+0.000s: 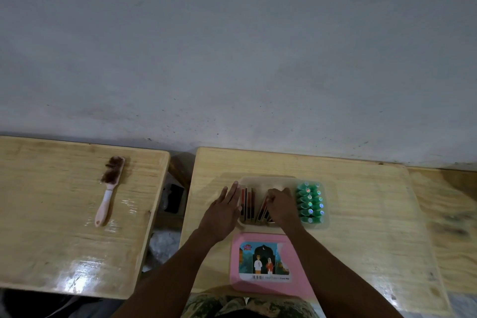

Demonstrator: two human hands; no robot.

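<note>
On the right-hand pale wooden table [366, 214], in the head camera's downward view, sits a shallow beige rectangular plastic tub [268, 178]. Standing on edge inside it are thin flat slabs in red, black and tan [247, 201]. One group stands upright at the tub's left side and another leans over in the middle. The left hand [224, 210] lies with fingers straight and together, pressed flat against the tub's left outer wall and holding nothing. The right hand [282, 205] reaches into the tub with fingers curled down over the leaning slabs and grips their top edges. How many it holds cannot be told.

Just beside the tub on its right is a clear tray of small green bottles [309, 201] in two rows. A pink rectangular plastic lid [258, 239] with a picture label lies nearer the person, between the forearms. On a separate wooden table [51, 227] to the left lies a pink-handled brush with brown bristles [109, 188].
</note>
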